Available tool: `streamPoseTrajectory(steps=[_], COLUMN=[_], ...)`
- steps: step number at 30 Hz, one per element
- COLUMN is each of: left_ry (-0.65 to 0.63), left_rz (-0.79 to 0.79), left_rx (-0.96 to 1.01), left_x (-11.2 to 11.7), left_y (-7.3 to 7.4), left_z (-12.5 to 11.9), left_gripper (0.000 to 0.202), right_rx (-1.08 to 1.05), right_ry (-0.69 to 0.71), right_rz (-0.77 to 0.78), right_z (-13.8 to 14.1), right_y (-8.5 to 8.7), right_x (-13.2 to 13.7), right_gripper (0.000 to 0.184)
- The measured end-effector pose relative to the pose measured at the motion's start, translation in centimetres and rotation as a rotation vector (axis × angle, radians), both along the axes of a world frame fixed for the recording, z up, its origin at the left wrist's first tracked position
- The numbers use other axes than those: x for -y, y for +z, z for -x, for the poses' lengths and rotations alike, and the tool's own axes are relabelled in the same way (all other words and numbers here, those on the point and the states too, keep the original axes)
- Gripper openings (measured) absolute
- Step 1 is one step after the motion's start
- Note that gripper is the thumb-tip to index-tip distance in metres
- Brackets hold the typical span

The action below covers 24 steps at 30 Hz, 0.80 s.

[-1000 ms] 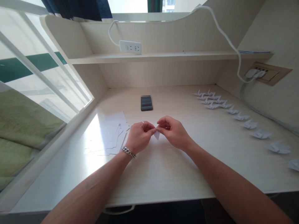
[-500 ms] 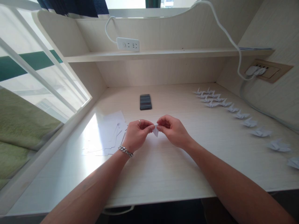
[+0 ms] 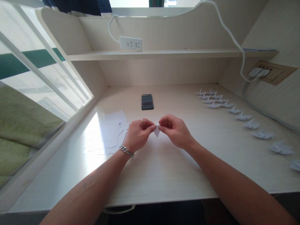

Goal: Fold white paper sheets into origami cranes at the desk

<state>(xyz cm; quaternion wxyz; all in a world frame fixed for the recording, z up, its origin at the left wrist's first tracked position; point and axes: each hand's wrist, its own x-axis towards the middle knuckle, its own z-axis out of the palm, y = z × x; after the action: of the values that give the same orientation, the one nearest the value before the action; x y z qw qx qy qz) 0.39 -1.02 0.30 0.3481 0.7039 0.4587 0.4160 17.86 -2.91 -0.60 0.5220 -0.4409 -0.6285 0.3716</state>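
A small folded piece of white paper (image 3: 157, 131) hangs between both hands just above the pale wooden desk (image 3: 164, 168). My left hand (image 3: 138, 134), with a ring and a chain bracelet, pinches its left side. My right hand (image 3: 175, 130) pinches its right side with curled fingers. Only the paper's lower tip shows; the rest is hidden by my fingertips.
A loose pile of white paper sheets (image 3: 106, 132) lies left of my hands. A dark phone (image 3: 147, 102) rests further back. Several folded paper cranes (image 3: 243, 117) line the right side. A power strip (image 3: 130, 43) sits on the shelf, its cable running to a wall socket (image 3: 269, 72).
Both hands stay together on the folded paper with only small finger movements. The view has shifted slightly.
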Motion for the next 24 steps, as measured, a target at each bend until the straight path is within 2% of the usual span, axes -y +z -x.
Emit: streamPoseTrajectory(steps=[6, 10, 12, 16, 20, 24], left_ry=[0.033, 0.027, 0.024, 0.041, 0.057, 0.010], left_rz=[-0.047, -0.063, -0.081, -0.123, -0.227, -0.339], left_rx=[-0.051, -0.102, -0.108, -0.122, -0.095, -0.038], left_x=[0.3, 0.4, 0.3, -0.1, -0.4, -0.4], left_y=[0.5, 0.6, 0.5, -0.2, -0.8, -0.9], left_z=[-0.2, -0.1, -0.1, -0.1, 0.0, 0.1], left_gripper=[0.009, 0.007, 0.007, 0.008, 0.008, 0.007], right_rx=[0.000, 0.038, 0.058, 0.156, 0.277, 0.299], right_ry=[0.026, -0.005, -0.027, -0.048, -0.066, -0.040], right_rz=[-0.015, -0.043, -0.075, -0.092, -0.113, -0.082], right_z=[0.0, -0.1, -0.1, -0.1, -0.2, -0.2], right_y=[-0.2, -0.3, -0.3, -0.3, -0.1, 0.1], right_x=[-0.2, -0.2, -0.2, -0.1, 0.0, 0.1], right_gripper=[0.014, 0.007, 0.005, 0.012, 0.012, 0.014])
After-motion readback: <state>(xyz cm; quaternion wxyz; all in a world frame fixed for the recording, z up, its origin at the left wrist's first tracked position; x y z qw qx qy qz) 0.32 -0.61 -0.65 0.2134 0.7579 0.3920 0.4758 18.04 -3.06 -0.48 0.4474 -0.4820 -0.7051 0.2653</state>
